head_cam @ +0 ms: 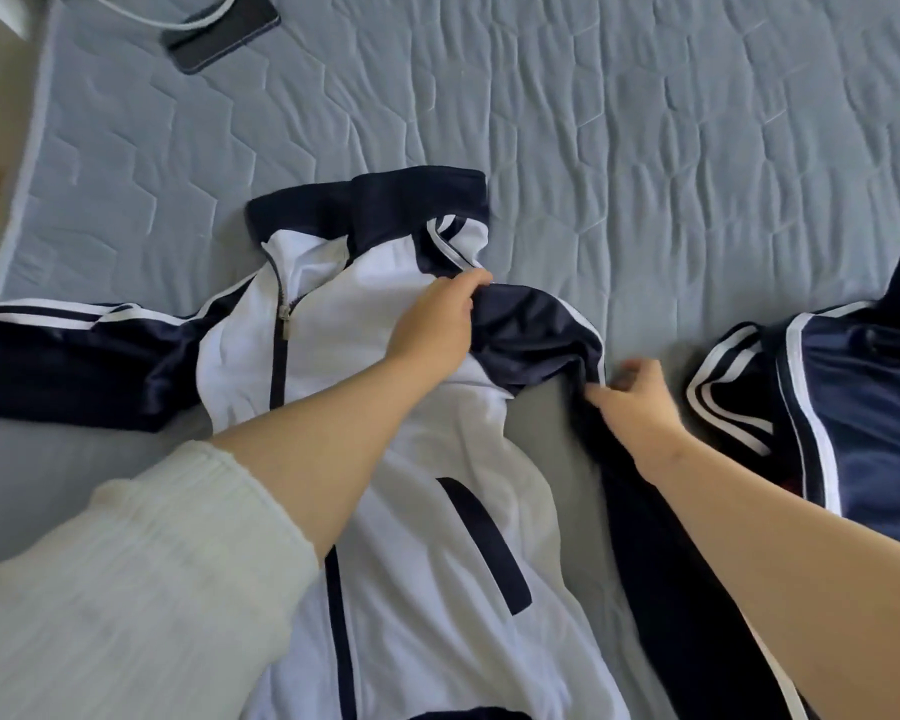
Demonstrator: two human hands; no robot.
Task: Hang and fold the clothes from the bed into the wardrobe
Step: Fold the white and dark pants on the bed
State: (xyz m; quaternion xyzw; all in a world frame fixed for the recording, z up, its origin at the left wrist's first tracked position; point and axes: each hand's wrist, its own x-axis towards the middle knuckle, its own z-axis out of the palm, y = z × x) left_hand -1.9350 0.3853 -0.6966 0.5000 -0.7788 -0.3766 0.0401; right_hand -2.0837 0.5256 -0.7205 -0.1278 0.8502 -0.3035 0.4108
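Quilted grey-blue mattress (645,122) carrying a zipped track jacket (333,324), navy striped garment (863,397) beside it, phone (219,33) at the far corner.

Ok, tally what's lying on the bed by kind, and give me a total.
Clothes: 2 (white and navy jacket, navy garment)
Phone: 1
Cable: 1
Total: 4
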